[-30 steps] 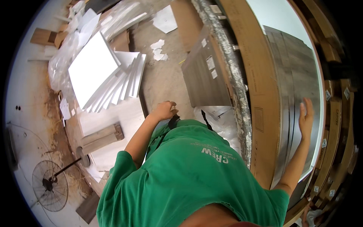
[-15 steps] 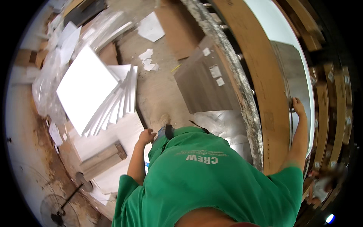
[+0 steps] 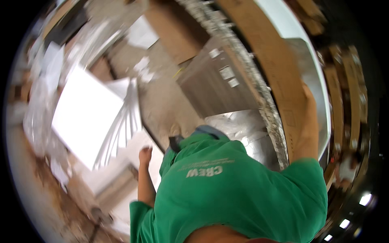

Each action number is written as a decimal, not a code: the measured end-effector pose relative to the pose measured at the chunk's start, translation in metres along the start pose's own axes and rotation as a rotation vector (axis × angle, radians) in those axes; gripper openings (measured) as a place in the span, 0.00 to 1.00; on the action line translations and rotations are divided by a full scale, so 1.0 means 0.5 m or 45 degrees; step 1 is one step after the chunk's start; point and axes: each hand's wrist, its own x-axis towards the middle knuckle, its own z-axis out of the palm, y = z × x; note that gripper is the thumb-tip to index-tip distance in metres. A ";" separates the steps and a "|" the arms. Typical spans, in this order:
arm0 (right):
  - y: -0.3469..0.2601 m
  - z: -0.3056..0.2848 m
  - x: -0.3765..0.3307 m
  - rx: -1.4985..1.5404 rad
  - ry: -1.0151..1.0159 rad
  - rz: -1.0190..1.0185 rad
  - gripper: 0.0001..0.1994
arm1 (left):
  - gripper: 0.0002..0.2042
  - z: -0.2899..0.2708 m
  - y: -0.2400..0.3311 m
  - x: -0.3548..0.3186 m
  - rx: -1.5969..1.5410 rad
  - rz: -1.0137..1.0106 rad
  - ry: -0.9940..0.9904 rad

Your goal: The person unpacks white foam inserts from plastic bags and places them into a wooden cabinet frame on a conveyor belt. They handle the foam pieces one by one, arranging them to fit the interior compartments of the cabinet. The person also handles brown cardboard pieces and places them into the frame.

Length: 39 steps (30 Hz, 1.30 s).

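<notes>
My left hand [image 3: 145, 155] hangs beside my hip, its fingers curled in. Whether anything is inside the curl is hidden. Below and around it lies a pale flat board [image 3: 139, 141], with a fanned stack of white sheets [image 3: 87, 117] farther left. My right arm reaches over a long brown cardboard box [image 3: 275, 60] on the right. My right hand [image 3: 306, 92] is at the box's right edge, blurred, so its fingers do not show clearly. Next to it, a grey panel [image 3: 302, 54] lies within a white-edged surface.
A wood-grain panel with white labels [image 3: 223, 77] leans beside the worn ledge [image 3: 243, 56]. Clear plastic wrap [image 3: 38, 113] and torn white scraps [image 3: 144, 69] lie at the left and on the floor. Stacked boxes [image 3: 344, 97] and another person [image 3: 346, 170] are at the far right.
My right hand has come from the grey panel nearer to the cardboard box and my body. My left hand has moved slightly left, away from my hip. The whole view has shifted.
</notes>
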 end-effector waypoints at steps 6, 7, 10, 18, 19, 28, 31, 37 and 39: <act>-0.041 -0.002 -0.023 -0.226 0.117 0.105 0.25 | 0.16 0.053 -0.094 -0.004 -0.129 0.112 -0.016; -0.036 -0.002 -0.028 -0.188 0.189 0.133 0.24 | 0.14 0.062 -0.107 0.006 -0.364 0.032 -0.032; -0.030 -0.002 -0.034 -0.148 0.329 0.177 0.23 | 0.14 0.039 -0.055 0.006 -0.404 -0.183 -0.130; 0.075 -0.087 -0.031 -0.084 1.041 -0.305 0.15 | 0.21 -0.024 0.038 0.059 0.343 0.022 0.033; 0.165 -0.152 -0.029 0.013 1.144 -0.461 0.15 | 0.22 -0.046 0.111 0.060 0.392 0.002 -0.101; -0.332 0.297 -0.024 0.067 0.964 -0.886 0.14 | 0.21 -0.054 0.270 0.025 0.119 -0.026 0.079; -0.397 0.486 0.016 0.278 0.478 -0.650 0.12 | 0.22 -0.065 0.266 0.060 -0.019 -0.027 0.060; -0.517 0.841 0.023 -0.164 -0.521 -1.312 0.09 | 0.27 -0.169 0.213 0.120 -0.739 -0.488 0.343; -0.552 0.920 0.032 -0.169 -0.746 -1.230 0.10 | 0.30 -0.205 0.184 0.142 -1.115 -0.607 0.451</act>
